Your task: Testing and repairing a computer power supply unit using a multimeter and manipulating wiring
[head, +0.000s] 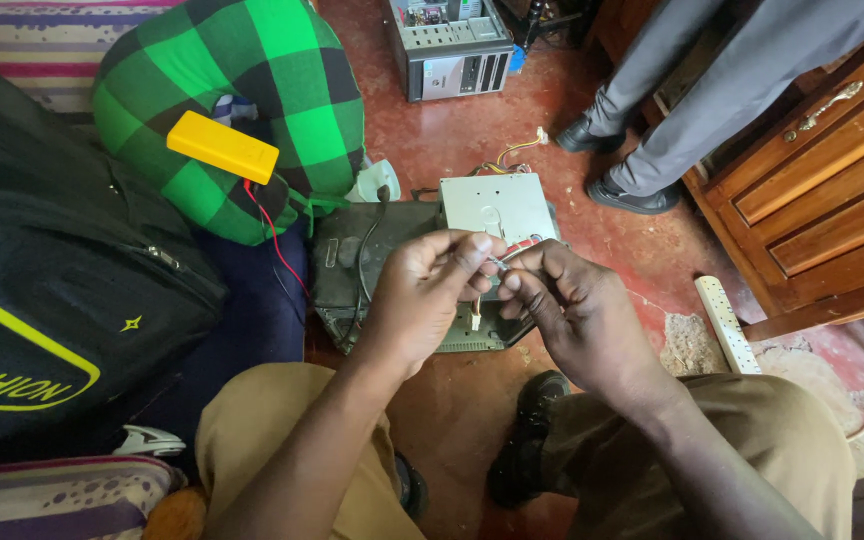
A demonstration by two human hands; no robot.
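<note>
- My left hand [422, 295] and right hand [577, 315] both pinch a thin wire [497, 262] between their fingertips.
- Its white connector [475, 320] dangles at 6 o'clock.
- The metal drive [497, 205] lies at 12 o'clock.

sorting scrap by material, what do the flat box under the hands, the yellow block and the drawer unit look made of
Flat box: bare sheet metal, by its dull grey stamped top. Yellow block: likely moulded plastic, smooth, even in colour. Drawer unit: varnished brown wood with visible grain and a brass-coloured metal handle. The thin wire pinched by the left hand and right hand looks plastic-sheathed.
</note>
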